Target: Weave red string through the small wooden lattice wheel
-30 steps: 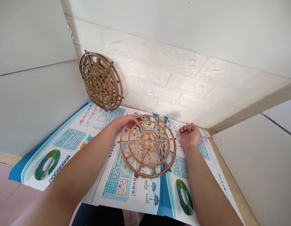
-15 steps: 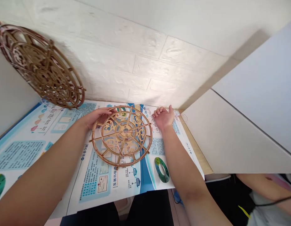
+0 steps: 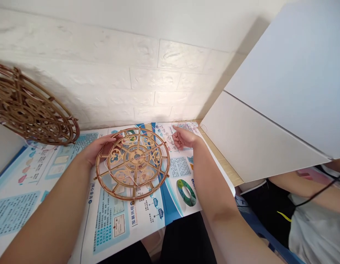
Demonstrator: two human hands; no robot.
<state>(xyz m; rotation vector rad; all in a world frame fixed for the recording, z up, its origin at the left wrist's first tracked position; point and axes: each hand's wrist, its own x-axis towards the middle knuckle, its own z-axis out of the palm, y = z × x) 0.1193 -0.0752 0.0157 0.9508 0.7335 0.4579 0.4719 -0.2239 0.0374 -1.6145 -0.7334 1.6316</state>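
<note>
A round wooden openwork wheel, with spokes, scroll cut-outs and thin wire round its rings, is tilted over the printed sheet. My left hand grips its upper left rim; some of the fingers are hidden behind the frame. To the right of the wheel and apart from it is my right hand, fingers curled in and thumb stretched toward the wall. Whatever those fingers hold, if anything, is too fine to make out. Behind this hand lies a loose tangle of thin wire by the wall.
Another round wooden openwork piece leans against the white brick-pattern wall at left. A printed sheet covers the table. A white panel stands on the right; beyond it a person's arm shows.
The view has shifted, moving the leaning piece farther left and lower. My right hand has turned over from palm up, its thumb now pointing left. My left hand keeps its hold on the wheel.
</note>
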